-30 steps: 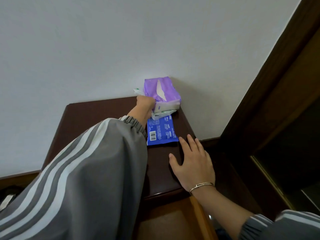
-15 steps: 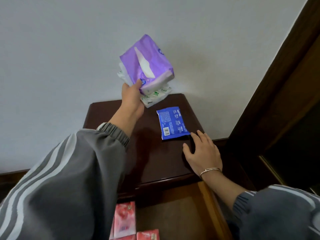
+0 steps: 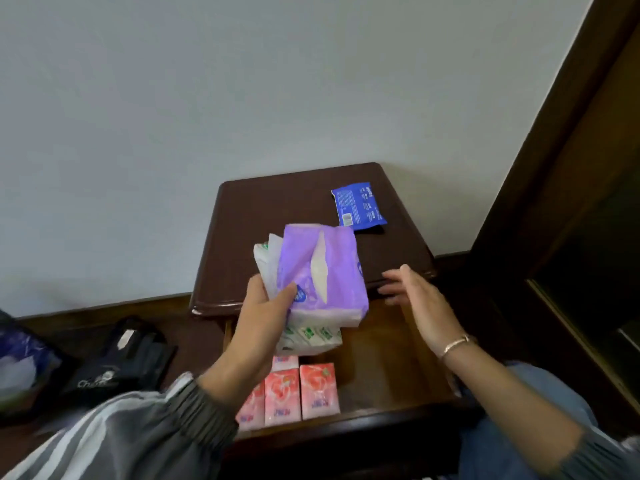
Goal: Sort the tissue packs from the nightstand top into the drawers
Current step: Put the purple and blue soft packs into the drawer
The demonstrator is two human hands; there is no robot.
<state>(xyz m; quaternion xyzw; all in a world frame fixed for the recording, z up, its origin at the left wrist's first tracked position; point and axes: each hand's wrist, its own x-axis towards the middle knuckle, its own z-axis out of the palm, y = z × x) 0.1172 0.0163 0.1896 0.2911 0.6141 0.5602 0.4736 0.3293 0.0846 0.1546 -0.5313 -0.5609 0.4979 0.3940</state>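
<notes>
Left hand [image 3: 259, 323] grips a two-pack stack: purple tissue pack [image 3: 322, 271] on top, white-and-green pack [image 3: 308, 337] under it. The thumb lies across the purple face and the fingers are hidden underneath. The stack hangs over the open drawer [image 3: 388, 368], just on the near side of the nightstand top [image 3: 277, 209].

Right hand [image 3: 422, 306] is empty, fingers straight, just right of the stack and above the drawer's bare right half. Pink packs [image 3: 298, 393] stand in a row directly below the left wrist. Blue pack [image 3: 358, 207] lies flat on the top, beyond the right hand's fingertips.

My read is that the step is lowering the stack into the drawer.
- Aim for the bare floor under the right hand, not the pink row, which looks easy to knock over.
- The soft film wrap looks slippery, so the lower pack may slide out. Bring the right palm in under it for support.
- Keep the stack level and let go only once it touches the drawer floor.
- After that the right hand is nearest to the blue pack.
</notes>
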